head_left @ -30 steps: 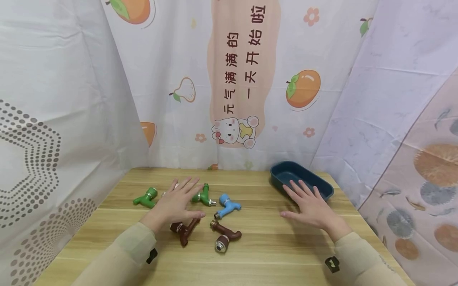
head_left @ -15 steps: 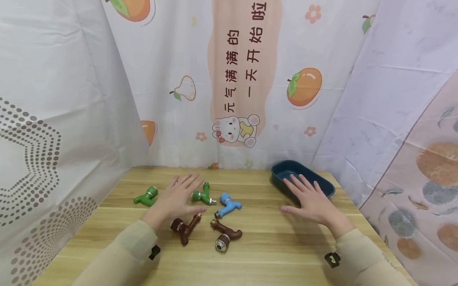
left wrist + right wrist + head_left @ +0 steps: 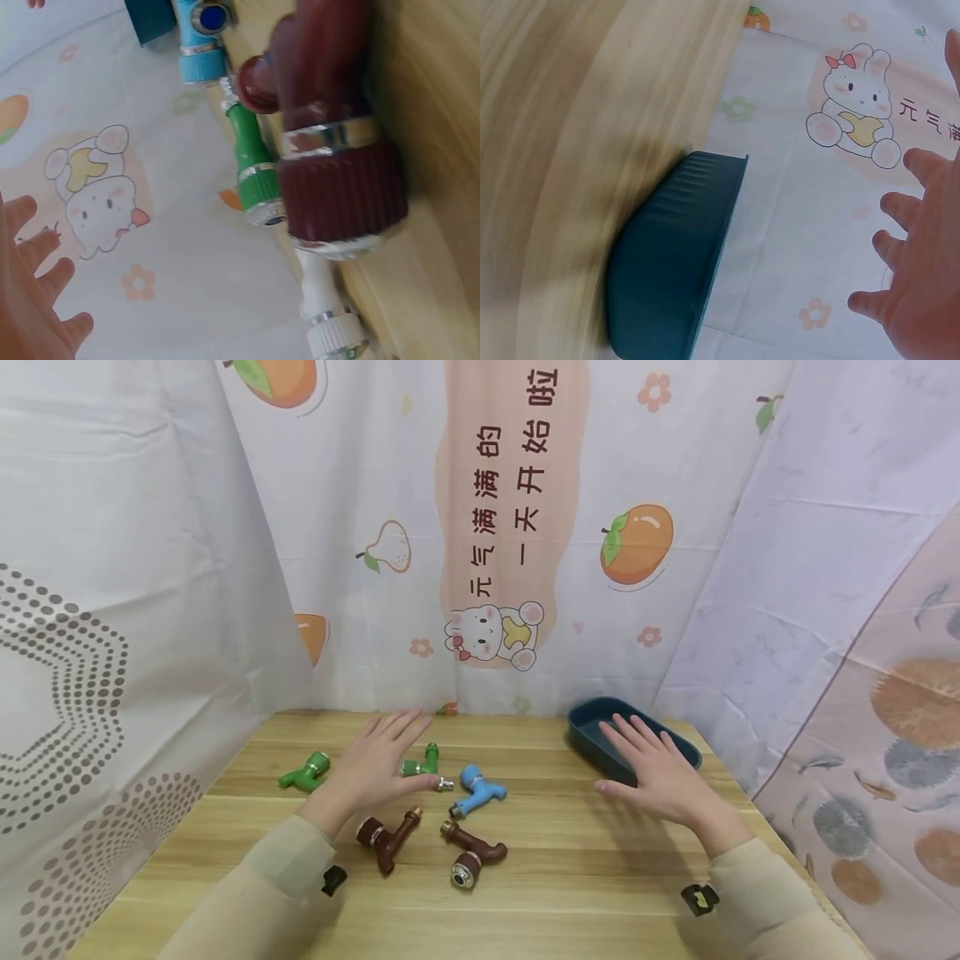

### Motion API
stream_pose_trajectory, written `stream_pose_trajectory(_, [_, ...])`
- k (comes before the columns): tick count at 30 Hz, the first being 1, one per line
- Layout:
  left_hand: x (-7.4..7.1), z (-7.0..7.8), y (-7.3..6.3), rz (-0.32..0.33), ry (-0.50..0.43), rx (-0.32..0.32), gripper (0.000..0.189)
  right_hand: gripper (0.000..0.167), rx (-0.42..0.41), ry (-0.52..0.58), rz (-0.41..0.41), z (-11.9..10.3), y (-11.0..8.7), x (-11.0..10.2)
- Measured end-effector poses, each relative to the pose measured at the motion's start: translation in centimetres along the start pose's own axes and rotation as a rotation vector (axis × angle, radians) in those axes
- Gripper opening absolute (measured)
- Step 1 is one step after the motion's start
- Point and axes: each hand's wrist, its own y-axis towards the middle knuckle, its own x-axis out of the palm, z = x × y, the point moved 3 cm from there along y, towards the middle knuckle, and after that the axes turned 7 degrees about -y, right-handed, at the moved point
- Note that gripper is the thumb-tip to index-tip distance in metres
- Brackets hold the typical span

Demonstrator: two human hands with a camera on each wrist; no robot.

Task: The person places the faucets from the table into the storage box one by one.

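My left hand [image 3: 371,768], fingers straight and spread, hovers over the left group of plastic taps and holds nothing. Around it lie a green tap [image 3: 306,772], a second green tap [image 3: 429,762] partly behind the thumb, and a brown tap [image 3: 386,842]. A blue tap [image 3: 477,791] and another brown tap [image 3: 471,858] rest toward the middle. The left wrist view also shows a white tap [image 3: 324,300], which the left hand hides in the head view. Held out flat with nothing in it, my right hand [image 3: 660,777] overlaps the near side of a dark teal tray [image 3: 581,735].
The taps and tray are on a wooden table [image 3: 555,902]. A printed curtain [image 3: 337,468] hangs at its back edge, with more cloth at the left [image 3: 150,610] and right [image 3: 795,568]. Both sleeves carry a black strap piece.
My left hand has shifted up and slightly right, uncovering the brown tap's brass end and covering more of the middle green tap. The right hand has moved slightly up and right.
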Motion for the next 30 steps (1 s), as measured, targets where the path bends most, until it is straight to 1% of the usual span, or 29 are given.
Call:
stream_pose_trajectory(4, [-0.4,0.4,0.3,0.038,-0.018,0.012,0.098,0.091,-0.007,0.005,0.016,0.0,0.1,-0.4])
stream_pose_trajectory(9, [-0.8,0.8,0.5,0.071,-0.072,0.014,0.095,0.09,-0.015,0.024,0.041,-0.1,0.3,-1.1])
stream_pose_trajectory(16, [-1.2,1.3,0.9,0.144,-0.113,0.036,0.092,0.084,-0.032,0.074,0.104,-0.2,0.3,-2.0])
stream_pose_trajectory(19, [-1.2,1.6,1.0,0.18,-0.14,0.039,0.091,0.082,-0.011,0.099,0.137,-0.1,0.4,-2.1])
stream_pose_trajectory(22, [-1.3,2.0,1.1,0.205,-0.172,0.033,0.089,0.08,0.029,0.124,0.156,0.1,0.6,-2.1])
stream_pose_trajectory(26, [-1.3,2.4,1.3,0.218,-0.219,0.011,0.087,0.079,0.076,0.15,0.171,0.4,0.6,-2.1])
stream_pose_trajectory(30, [-1.2,2.6,1.5,0.233,-0.271,-0.006,0.084,0.077,0.102,0.183,0.231,0.6,0.7,-2.3])
